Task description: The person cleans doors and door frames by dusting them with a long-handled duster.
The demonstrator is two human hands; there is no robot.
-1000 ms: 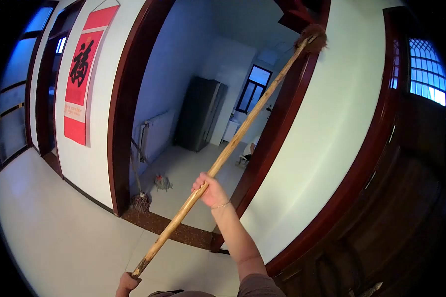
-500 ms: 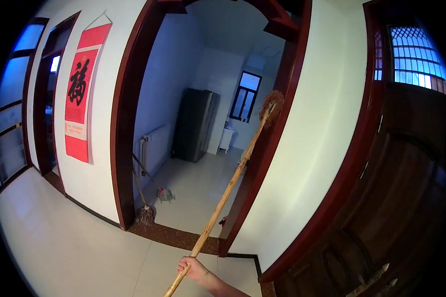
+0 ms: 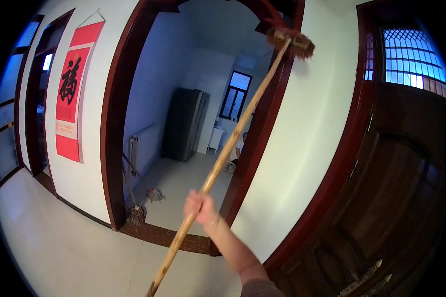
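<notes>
My right hand (image 3: pixel 200 207) is wrapped round the middle of a long wooden pole (image 3: pixel 233 138), with a bracelet on the wrist. The pole slants from the bottom edge up to the right. At its top a reddish-brown fibre head (image 3: pixel 291 42) lies over the right side of the dark red door frame (image 3: pixel 270 111) and the edge of the pale wall (image 3: pixel 307 138). The lower end of the pole runs out at the bottom of the view, and my left hand is out of sight.
Two mops, one with a brown head (image 3: pixel 137 215) and one grey (image 3: pixel 156 194), stand inside the doorway's left side. Beyond are a dark fridge (image 3: pixel 184 123) and a partly hidden person (image 3: pixel 237 148). A red scroll (image 3: pixel 73 94) hangs left; a dark door (image 3: pixel 381 198) stands right.
Since half a second ago, the fibre head has risen along the door frame and my right hand has come up with the pole. My left hand, visible a second ago, has left the view.
</notes>
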